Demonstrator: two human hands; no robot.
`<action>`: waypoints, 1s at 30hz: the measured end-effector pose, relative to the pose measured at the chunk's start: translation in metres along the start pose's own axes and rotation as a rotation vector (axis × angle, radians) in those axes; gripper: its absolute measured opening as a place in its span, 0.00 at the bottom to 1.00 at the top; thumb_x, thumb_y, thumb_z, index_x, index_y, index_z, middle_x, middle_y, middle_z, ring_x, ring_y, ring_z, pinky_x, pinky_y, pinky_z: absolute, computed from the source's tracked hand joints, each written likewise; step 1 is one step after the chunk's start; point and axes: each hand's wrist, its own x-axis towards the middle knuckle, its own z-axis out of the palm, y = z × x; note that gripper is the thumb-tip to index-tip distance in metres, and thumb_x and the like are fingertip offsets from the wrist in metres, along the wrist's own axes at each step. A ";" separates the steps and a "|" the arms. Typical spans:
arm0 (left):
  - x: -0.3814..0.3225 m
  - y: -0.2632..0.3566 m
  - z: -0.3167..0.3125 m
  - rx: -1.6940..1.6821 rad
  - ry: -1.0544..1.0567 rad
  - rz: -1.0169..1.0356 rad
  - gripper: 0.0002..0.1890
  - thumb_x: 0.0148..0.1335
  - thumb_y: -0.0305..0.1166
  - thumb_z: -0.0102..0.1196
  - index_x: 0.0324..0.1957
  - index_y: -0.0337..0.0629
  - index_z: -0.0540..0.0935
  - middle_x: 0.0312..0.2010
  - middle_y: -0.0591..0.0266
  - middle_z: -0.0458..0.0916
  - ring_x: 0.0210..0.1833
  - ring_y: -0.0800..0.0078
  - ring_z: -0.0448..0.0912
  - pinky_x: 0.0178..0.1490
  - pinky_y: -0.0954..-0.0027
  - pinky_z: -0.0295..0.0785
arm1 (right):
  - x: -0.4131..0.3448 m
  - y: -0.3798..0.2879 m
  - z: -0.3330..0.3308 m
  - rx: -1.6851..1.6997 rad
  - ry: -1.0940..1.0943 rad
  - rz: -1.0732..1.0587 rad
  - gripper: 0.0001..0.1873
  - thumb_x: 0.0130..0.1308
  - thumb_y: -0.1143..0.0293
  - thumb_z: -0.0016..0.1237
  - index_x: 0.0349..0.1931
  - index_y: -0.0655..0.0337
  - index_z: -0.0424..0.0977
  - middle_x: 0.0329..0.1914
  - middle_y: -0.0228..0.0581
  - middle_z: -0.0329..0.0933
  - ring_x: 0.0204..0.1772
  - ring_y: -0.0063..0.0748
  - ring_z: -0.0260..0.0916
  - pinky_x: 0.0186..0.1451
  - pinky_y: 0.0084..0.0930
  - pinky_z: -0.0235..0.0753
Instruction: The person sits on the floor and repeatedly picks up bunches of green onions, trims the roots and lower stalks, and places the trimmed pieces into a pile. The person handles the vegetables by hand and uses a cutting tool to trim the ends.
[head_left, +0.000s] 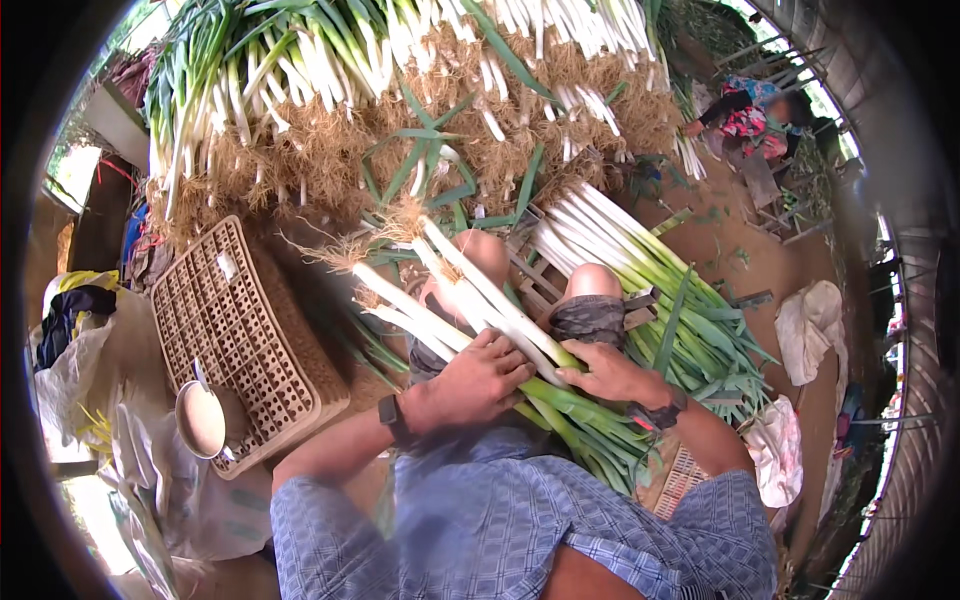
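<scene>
My left hand (480, 371) closes over several leeks (465, 285) lying slantwise across my lap. Their rooted white ends point away to the upper left, and their green leaves spread down to the right. My right hand (611, 373) grips the green part of one leek on the right side of this bunch, thumb on top. Just beyond my right knee lies a neat stack of leeks (600, 247), whose white stems look free of long roots. It appears to rest on a low wooden rack (529, 277), mostly hidden.
A large heap of leeks with brown roots (450, 82) spans the far side. An upturned plastic crate (232, 337) at left bears a round container (202, 420). Sacks (150, 420) stand beyond it. Another person (761, 120) sits at the far right; a pale cloth (808, 330) lies nearer.
</scene>
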 end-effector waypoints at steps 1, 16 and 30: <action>-0.002 -0.001 0.003 -0.031 -0.034 -0.022 0.22 0.56 0.39 0.67 0.50 0.39 0.82 0.45 0.59 0.81 0.53 0.59 0.76 0.63 0.55 0.66 | 0.002 -0.001 0.000 0.097 0.007 -0.036 0.28 0.70 0.58 0.60 0.61 0.69 0.73 0.48 0.59 0.83 0.52 0.49 0.83 0.58 0.40 0.78; 0.013 -0.008 0.004 -0.072 0.120 -0.291 0.16 0.59 0.32 0.64 0.47 0.39 0.78 0.34 0.53 0.81 0.37 0.53 0.83 0.40 0.54 0.76 | 0.082 0.003 0.002 0.321 0.156 0.004 0.17 0.69 0.66 0.58 0.51 0.71 0.76 0.42 0.49 0.82 0.45 0.32 0.77 0.50 0.36 0.78; 0.026 -0.039 -0.002 0.185 0.046 -0.106 0.32 0.62 0.32 0.59 0.66 0.28 0.68 0.38 0.55 0.79 0.37 0.60 0.84 0.37 0.62 0.81 | 0.036 0.001 -0.016 0.468 0.136 0.156 0.17 0.71 0.61 0.55 0.47 0.69 0.77 0.31 0.38 0.76 0.32 0.23 0.72 0.31 0.28 0.73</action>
